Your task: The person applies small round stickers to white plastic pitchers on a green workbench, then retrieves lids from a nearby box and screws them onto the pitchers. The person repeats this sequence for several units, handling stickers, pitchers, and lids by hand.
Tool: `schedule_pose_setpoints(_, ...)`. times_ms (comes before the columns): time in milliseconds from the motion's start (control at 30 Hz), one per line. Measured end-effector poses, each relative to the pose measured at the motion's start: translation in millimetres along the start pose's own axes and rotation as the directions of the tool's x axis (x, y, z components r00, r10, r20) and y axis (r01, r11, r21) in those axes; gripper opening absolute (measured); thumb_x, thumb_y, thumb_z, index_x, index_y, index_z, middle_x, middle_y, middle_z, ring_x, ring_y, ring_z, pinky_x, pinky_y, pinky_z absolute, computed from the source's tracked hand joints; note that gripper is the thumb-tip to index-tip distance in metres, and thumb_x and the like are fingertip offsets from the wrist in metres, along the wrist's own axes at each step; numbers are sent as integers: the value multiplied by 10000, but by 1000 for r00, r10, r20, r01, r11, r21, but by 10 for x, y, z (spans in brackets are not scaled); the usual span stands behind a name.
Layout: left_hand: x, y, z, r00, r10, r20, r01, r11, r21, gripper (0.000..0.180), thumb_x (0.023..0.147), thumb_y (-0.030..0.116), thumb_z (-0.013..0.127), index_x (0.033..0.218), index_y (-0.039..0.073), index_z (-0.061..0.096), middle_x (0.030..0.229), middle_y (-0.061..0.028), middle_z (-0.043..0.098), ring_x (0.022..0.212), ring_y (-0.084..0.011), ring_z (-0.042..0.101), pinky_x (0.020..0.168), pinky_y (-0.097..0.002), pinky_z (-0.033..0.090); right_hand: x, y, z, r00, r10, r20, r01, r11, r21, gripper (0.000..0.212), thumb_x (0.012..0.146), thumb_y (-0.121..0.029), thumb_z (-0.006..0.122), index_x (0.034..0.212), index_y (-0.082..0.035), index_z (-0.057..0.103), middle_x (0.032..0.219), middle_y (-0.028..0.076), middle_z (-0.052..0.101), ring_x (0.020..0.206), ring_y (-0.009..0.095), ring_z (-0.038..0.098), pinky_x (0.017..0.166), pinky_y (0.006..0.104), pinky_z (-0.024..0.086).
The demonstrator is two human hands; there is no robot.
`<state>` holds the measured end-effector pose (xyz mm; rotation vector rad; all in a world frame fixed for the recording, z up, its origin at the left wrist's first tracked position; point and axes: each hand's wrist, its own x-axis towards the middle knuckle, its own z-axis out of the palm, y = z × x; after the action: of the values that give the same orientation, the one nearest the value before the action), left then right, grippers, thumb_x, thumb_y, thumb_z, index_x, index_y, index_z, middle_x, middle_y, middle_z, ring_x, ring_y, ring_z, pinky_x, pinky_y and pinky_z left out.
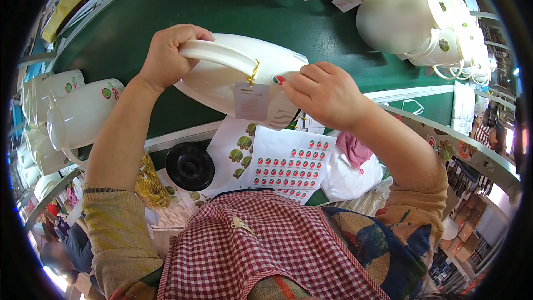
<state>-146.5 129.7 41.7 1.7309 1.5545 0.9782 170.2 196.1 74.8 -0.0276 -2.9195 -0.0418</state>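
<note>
A white plastic jug point(272, 58) is tilted on its side over the green work surface. My left hand point(169, 55) is closed around one end of its curved handle. From the handle hangs a pale paper tag point(252, 101) on a gold twist tie. With its fingers pinched together, my right hand point(325, 94) meets the jug's side at a small oval red-and-green sticker point(278, 80); the fingertips cover part of it. Just below lies a white sheet with rows of matching stickers point(288, 162). Another sheet with green printed leaf-like stickers point(242, 143) lies partly beneath it.
A round black lid-like disc point(190, 166) and a bundle of gold ties point(152, 183) lie near my left forearm. White jugs stand at left point(86, 114) and, tagged, at far right point(383, 22). A pink cloth point(355, 149) rests on white plastic bags. Metal rails border the green belt point(166, 5).
</note>
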Motion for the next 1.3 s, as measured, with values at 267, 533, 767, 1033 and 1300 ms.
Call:
schedule_pose_setpoints(267,-17,2,30,1000,-15,-22,16,1000,25,302,636,-147,595,862,26,696,904,-71,698,799,-176,635,731,-274,509,12,-190,-18,948,315,52,-318,944,87,613,767,-468,690,1294,-176,575,1066,76,570,984,239,558,897,401,395)
schedule_pose_setpoints(533,306,753,157,982,183,42,-188,950,248,185,649,-35,636,810,49,666,856,-96,678,779,-276,649,695,-305,518,-911,-462,273,361,930,-68,-553,272,788,482,878,-218,630,1328,-70,540,1282,185,555,1149,329,541,978,421,423)
schedule_pose_setpoints(767,1120,1867,1111,614,641,461,-784,426,451,38,632,91,647,642,92,610,726,-62,605,761,-281,630,686,-404,499,-732,-870,616,223,974,49,-575,90,813,881,828,-257,699,1482,51,194,1561,265,135,1439,394,193,1154,433,201)
schedule_pose_setpoints(1033,1688,1887,2149,492,485,723,-862,156,482,150,672,155,693,818,125,689,962,-10,638,1018,-192,591,929,-331,455,-854,-59,1319,70,997,27,-335,-2,942,875,755,-171,764,1465,-110,255,1518,107,185,1350,295,306,1004,452,380)
schedule_pose_setpoints(1300,786,1905,1840,633,558,537,-755,600,265,355,744,82,644,1094,97,583,1082,-113,609,1022,-290,606,857,-362,502,-1700,-829,842,50,998,-31,-507,52,861,450,856,-100,643,1288,-21,547,1216,141,621,1084,233,602,877,342,468)
